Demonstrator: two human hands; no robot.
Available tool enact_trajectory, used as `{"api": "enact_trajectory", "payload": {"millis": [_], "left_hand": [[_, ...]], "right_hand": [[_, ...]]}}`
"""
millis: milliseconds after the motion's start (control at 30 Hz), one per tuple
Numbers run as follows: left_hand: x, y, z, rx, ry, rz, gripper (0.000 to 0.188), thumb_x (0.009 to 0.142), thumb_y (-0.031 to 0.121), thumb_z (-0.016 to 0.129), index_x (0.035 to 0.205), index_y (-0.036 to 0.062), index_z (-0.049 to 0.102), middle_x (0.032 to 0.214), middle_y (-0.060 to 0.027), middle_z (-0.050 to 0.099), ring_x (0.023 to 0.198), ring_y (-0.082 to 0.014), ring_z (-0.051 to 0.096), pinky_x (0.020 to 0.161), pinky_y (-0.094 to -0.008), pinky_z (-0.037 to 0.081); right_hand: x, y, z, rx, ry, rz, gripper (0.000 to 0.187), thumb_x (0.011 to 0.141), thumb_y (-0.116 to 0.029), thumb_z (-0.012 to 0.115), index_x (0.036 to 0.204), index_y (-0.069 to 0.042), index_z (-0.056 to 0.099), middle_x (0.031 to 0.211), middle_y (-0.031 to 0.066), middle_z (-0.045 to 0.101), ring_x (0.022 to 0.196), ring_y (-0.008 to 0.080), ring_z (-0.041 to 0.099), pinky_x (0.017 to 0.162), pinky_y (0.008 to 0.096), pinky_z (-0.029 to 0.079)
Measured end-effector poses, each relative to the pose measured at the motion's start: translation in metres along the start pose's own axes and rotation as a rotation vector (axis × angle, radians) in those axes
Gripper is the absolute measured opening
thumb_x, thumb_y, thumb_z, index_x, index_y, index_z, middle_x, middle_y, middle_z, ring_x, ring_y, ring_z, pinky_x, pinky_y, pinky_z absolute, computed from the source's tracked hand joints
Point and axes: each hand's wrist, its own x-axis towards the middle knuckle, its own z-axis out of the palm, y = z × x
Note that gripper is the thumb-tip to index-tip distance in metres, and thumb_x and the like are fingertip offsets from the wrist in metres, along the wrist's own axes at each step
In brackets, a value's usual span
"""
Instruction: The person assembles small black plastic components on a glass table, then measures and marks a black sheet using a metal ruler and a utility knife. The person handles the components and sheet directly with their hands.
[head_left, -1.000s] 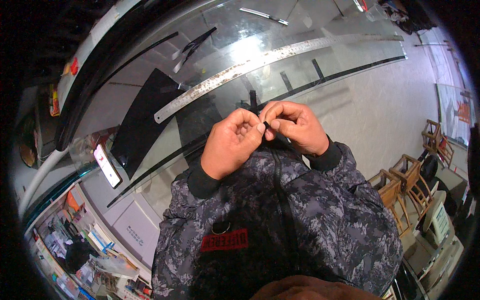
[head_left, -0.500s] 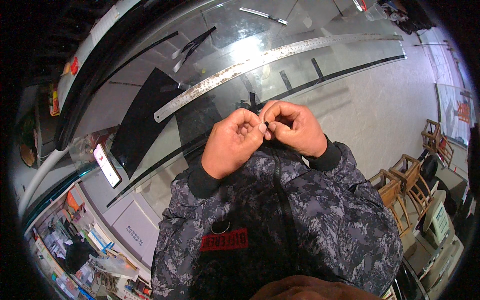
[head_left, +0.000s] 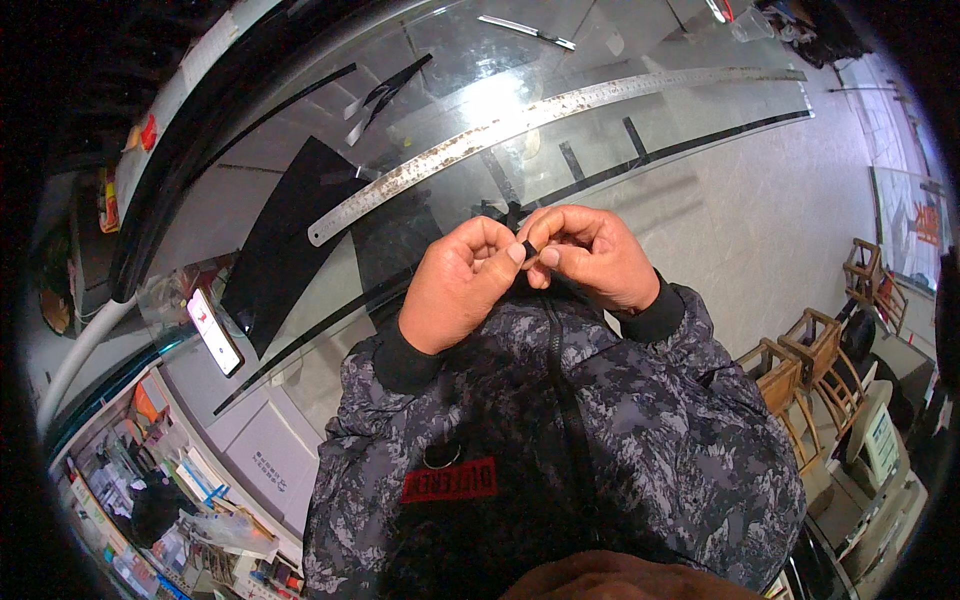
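My left hand [head_left: 455, 290] and my right hand [head_left: 605, 262] meet in front of my chest. Between their fingertips is a small black strip piece [head_left: 530, 250], pinched from both sides; the fingers cover its ends. Just beyond the hands, more black strip [head_left: 512, 213] lies by the near edge of the glass tabletop [head_left: 690, 112]. Two short black strips [head_left: 569, 160] [head_left: 635, 139] stick out from a long black band [head_left: 720, 130] along that edge. Farther off, a long rusty steel ruler [head_left: 560, 106] crosses the glass.
A black sheet [head_left: 290, 235] lies left of the ruler, and narrow black offcuts [head_left: 385, 90] lie beyond it. A utility knife [head_left: 525, 32] rests at the far side. At the left is a lit phone [head_left: 215, 332]. Wooden stools [head_left: 815, 345] stand on the right.
The fingertips have parted slightly, so more of the black piece shows between them. The upright strip end beyond my hands no longer stands out as before.
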Motion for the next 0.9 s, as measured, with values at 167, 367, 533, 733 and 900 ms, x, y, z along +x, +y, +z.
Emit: {"api": "enact_trajectory", "payload": {"millis": [167, 367, 533, 733, 900], "left_hand": [[0.0003, 0.0027, 0.0014, -0.002, -0.005, -0.007, 0.014, 0.112, 0.021, 0.071, 0.108, 0.0084, 0.066, 0.087, 0.0097, 0.057, 0.076, -0.0005, 0.045, 0.066, -0.0217, 0.035], [0.0011, 0.0018, 0.0009, -0.037, -0.027, -0.01, 0.014, 0.112, 0.021, 0.07, 0.108, 0.0084, 0.066, 0.088, 0.0092, 0.058, 0.076, -0.0005, 0.045, 0.066, -0.0216, 0.035], [0.0021, 0.0009, -0.0001, -0.024, -0.037, -0.01, 0.015, 0.112, 0.021, 0.071, 0.108, 0.0083, 0.065, 0.089, 0.0089, 0.059, 0.077, -0.0006, 0.046, 0.067, -0.0216, 0.036], [0.0016, -0.0001, 0.0001, -0.012, -0.037, -0.002, 0.017, 0.112, 0.023, 0.071, 0.108, 0.0078, 0.066, 0.092, 0.0079, 0.062, 0.079, -0.0008, 0.048, 0.069, -0.0215, 0.038], [0.0004, -0.0015, 0.0011, -0.025, -0.03, 0.029, 0.018, 0.112, 0.023, 0.073, 0.108, 0.007, 0.066, 0.097, 0.0055, 0.067, 0.085, -0.0016, 0.055, 0.074, -0.0207, 0.043]], "right_hand": [[0.0008, 0.0, 0.0006, 0.027, -0.01, 0.002, 0.012, 0.109, -0.005, 0.069, 0.118, 0.001, 0.073, 0.111, 0.0059, 0.072, 0.094, 0.013, 0.07, 0.087, 0.03, 0.059], [0.001, -0.0018, 0.0007, 0.027, -0.013, 0.018, 0.011, 0.109, -0.004, 0.068, 0.117, 0.001, 0.073, 0.113, 0.006, 0.071, 0.094, 0.0124, 0.07, 0.086, 0.0295, 0.059], [0.0007, -0.0038, 0.003, -0.006, 0.02, 0.037, 0.009, 0.106, 0.002, 0.063, 0.111, 0.002, 0.07, 0.116, 0.0108, 0.069, 0.091, 0.0152, 0.07, 0.085, 0.0313, 0.059], [0.0005, -0.0044, 0.0031, -0.011, 0.016, 0.029, 0.008, 0.106, 0.003, 0.063, 0.11, 0.002, 0.069, 0.116, 0.0109, 0.069, 0.092, 0.015, 0.07, 0.085, 0.0311, 0.06], [0.0014, -0.0043, 0.0024, -0.003, 0.001, 0.021, 0.008, 0.105, 0.004, 0.063, 0.11, 0.002, 0.069, 0.116, 0.011, 0.07, 0.091, 0.0149, 0.07, 0.085, 0.031, 0.059]]}}
